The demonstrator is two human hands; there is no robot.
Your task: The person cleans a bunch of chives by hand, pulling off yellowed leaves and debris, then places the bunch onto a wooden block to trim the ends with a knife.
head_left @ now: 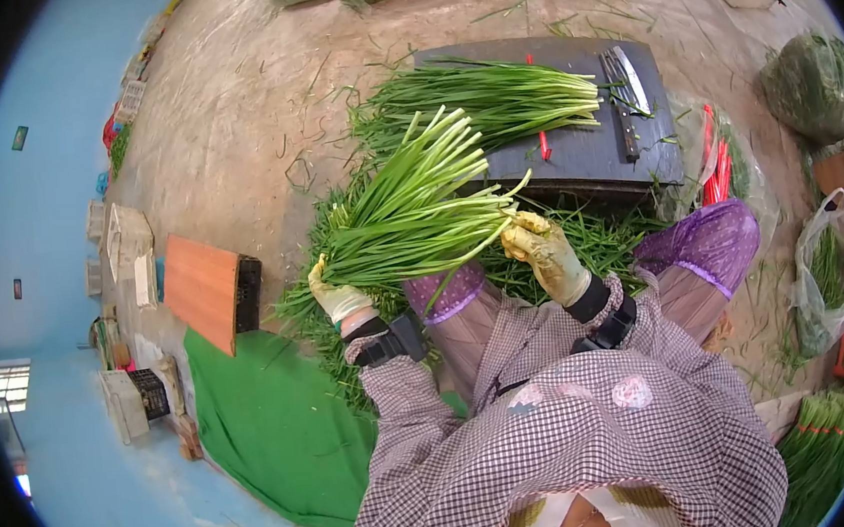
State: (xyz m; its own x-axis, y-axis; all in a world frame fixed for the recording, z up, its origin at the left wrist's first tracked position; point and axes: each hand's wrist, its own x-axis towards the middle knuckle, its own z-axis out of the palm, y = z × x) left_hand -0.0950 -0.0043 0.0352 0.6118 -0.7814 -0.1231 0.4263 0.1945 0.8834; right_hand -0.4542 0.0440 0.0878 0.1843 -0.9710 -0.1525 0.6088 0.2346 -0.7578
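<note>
My left hand (339, 293), in a stained pale glove, is closed around a loose bunch of garlic chives (409, 229) near its leafy end. The pale stem ends fan out up and to the right. My right hand (548, 254), in a yellow-stained glove, has its fingertips pinched at the lower stem ends of this bunch. Just beyond, a second bunch of garlic chives (488, 102) lies across a dark board (524, 162), with a red tie (543, 142) under it. A knife (625, 85) rests at the board's right side.
Loose green leaves (335, 356) cover the floor around my knees. Red ties (718, 167) stick out of a clear bag at right. A green cloth (266, 428) and an orange-brown board (201, 291) are at left. Tied bunches (829, 439) stand at lower right.
</note>
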